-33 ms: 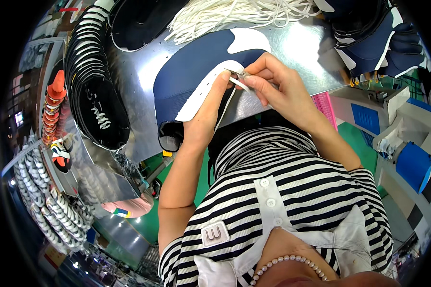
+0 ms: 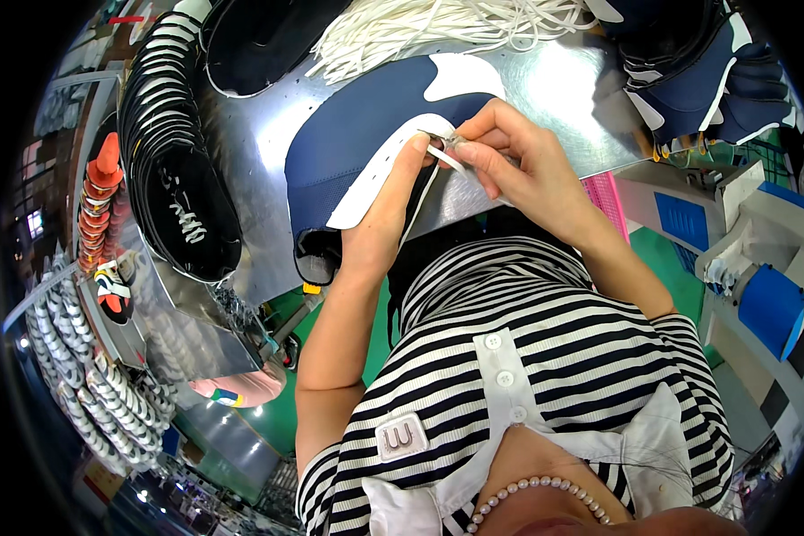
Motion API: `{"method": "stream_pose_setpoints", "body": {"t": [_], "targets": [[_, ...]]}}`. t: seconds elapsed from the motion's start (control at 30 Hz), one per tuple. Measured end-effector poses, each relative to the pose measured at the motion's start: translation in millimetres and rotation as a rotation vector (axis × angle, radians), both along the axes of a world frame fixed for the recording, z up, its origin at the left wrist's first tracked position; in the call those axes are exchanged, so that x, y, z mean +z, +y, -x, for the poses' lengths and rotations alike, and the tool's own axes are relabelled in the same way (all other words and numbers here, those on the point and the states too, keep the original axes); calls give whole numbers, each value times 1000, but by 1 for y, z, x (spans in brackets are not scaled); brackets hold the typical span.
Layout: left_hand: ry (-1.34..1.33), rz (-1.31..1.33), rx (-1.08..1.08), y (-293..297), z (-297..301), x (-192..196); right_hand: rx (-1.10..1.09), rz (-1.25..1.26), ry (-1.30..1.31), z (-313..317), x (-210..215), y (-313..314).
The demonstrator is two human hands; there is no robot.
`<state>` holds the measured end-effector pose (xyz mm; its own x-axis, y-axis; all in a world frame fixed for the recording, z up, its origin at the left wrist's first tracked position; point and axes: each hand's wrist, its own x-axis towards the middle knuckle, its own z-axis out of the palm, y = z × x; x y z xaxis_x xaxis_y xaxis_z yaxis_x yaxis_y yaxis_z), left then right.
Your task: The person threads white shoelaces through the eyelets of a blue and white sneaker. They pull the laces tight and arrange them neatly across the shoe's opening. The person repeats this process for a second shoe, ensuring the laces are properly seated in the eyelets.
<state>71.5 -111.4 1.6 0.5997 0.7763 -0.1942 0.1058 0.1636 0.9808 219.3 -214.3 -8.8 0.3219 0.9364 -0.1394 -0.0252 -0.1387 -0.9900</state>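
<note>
Item: navy shoe upper (image 2: 366, 134) with white eyelet facing, lying flat on the shiny metal table (image 2: 554, 89), centre of view, its near edge overhanging the table edge toward the person.

Left hand (image 2: 380, 228): closed, thumb and fingers pinching the white facing at its upper end, at 12 o'clock from the wrist.

Right hand (image 2: 518, 165): closed, fingertips gripping the end of a white lace (image 2: 447, 159) right at the facing, touching the left hand's fingertips. The lace runs down under the hands toward 6 o'clock.

Surroundings:
- Loose bundle of white laces (image 2: 438, 27), on the table at 12 o'clock of the upper, just beyond it.
- Stack of black uppers (image 2: 174, 170) with white edges, fanned, at 9 o'clock, well apart from the hands.
- Further navy and white uppers (image 2: 697, 80), piled at 2 o'clock.
- Pink tray (image 2: 607, 201), at 3 o'clock of the right wrist, just beside the table edge.
- Blue and white machine parts (image 2: 759, 268), at 4 o'clock.
- Row of patterned shoe pieces (image 2: 80, 393), at 8 o'clock, lower level.
</note>
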Motion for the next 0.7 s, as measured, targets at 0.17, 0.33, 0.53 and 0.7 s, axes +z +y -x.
{"method": "stream_pose_setpoints", "body": {"t": [0.17,0.33,0.53,0.7], "targets": [[329,-989,-67,-3,-2,-2,-22,-67,-280,-2,-7,11],[299,-935,-95,-2,7,2,86,-125,-727,2,-4,37],[-30,131,47,26,23,-17,-107,-86,-748,-44,13,17],[242,-212,-63,46,24,-13,-123,41,-159,-42,-12,41]]}}
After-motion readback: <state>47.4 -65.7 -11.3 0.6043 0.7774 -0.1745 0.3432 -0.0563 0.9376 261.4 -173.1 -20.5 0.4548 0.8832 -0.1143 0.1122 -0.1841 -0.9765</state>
